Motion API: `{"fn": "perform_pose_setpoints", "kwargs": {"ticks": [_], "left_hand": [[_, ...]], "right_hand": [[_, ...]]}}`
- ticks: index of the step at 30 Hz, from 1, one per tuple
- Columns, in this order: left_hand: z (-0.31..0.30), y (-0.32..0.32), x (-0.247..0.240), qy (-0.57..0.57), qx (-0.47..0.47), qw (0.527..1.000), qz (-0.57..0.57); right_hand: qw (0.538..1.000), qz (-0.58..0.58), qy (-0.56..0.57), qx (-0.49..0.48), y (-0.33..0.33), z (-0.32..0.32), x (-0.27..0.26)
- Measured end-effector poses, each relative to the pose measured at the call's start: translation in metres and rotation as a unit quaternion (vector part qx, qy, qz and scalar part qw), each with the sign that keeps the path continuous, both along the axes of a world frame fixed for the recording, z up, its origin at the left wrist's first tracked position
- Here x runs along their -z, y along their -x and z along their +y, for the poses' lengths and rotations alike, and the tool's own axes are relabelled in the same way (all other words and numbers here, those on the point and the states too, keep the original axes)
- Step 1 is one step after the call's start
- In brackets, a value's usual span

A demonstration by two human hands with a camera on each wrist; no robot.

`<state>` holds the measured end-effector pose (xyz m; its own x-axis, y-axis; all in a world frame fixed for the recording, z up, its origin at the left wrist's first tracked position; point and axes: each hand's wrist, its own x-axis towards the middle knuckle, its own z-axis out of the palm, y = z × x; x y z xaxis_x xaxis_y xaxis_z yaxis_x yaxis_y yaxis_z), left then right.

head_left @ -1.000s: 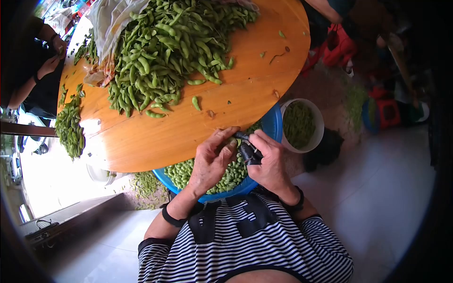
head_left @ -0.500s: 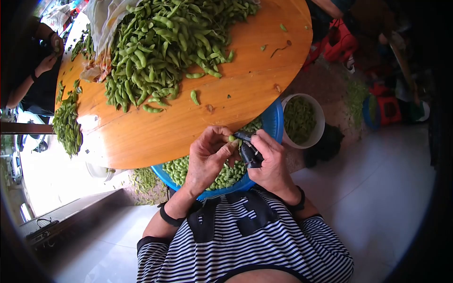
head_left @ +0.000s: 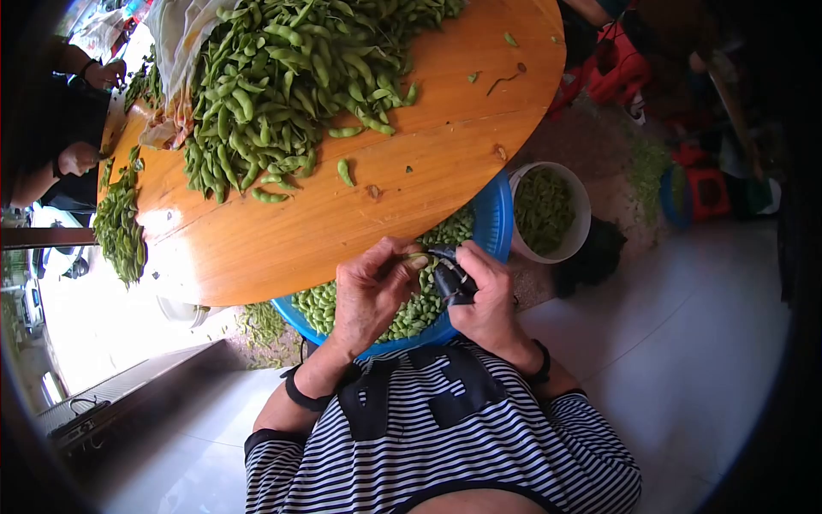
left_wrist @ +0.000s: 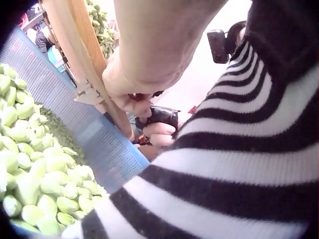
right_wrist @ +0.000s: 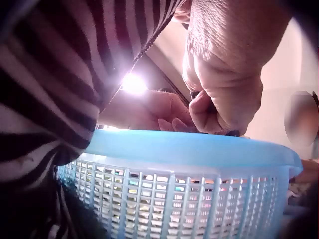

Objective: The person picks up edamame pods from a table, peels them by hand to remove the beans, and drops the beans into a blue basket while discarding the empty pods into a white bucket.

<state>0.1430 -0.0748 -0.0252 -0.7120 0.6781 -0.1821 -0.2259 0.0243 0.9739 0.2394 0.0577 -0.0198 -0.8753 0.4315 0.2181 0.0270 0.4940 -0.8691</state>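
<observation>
My left hand [head_left: 370, 293] pinches a green soybean pod [head_left: 417, 259] between thumb and fingers, above a blue basket [head_left: 494, 224]. Facing it, my right hand [head_left: 488, 300] has its fingers curled, with black covers [head_left: 454, 285] over the thumb and forefinger. Those covered tips meet the pod's right end. Shelled green beans [head_left: 413, 315] fill the basket below both hands; the left wrist view shows these beans [left_wrist: 42, 174] up close. In the right wrist view, the right hand [right_wrist: 227, 84] is over the basket's rim [right_wrist: 194, 144], and the pod is hidden.
The wooden table [head_left: 342, 240] overhangs the basket, bearing a large heap of pods [head_left: 274, 94] and a smaller pile [head_left: 120, 227]. A white bucket [head_left: 585, 218] of green pods or husks stands right of the basket. Another person's hand [head_left: 79, 159] is at the table's left.
My left hand has shifted slightly left and down, and the pod has turned between the fingertips. My right hand stays nearly in place. The person at left has spread their hands apart.
</observation>
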Motion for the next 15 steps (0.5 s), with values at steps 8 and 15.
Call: {"fn": "perform_pose_setpoints", "kwargs": {"ticks": [8, 15], "left_hand": [[-0.015, 0.017, -0.009, 0.012, 0.114, 0.993, -0.039], [-0.014, 0.071, -0.048, 0.116, 0.177, 0.887, 0.411]], "right_hand": [[0.924, -0.052, 0.377, -0.044, -0.007, 0.035, -0.012], [0.925, -0.241, -0.249, 0.159, -0.041, 0.127, -0.016]]}}
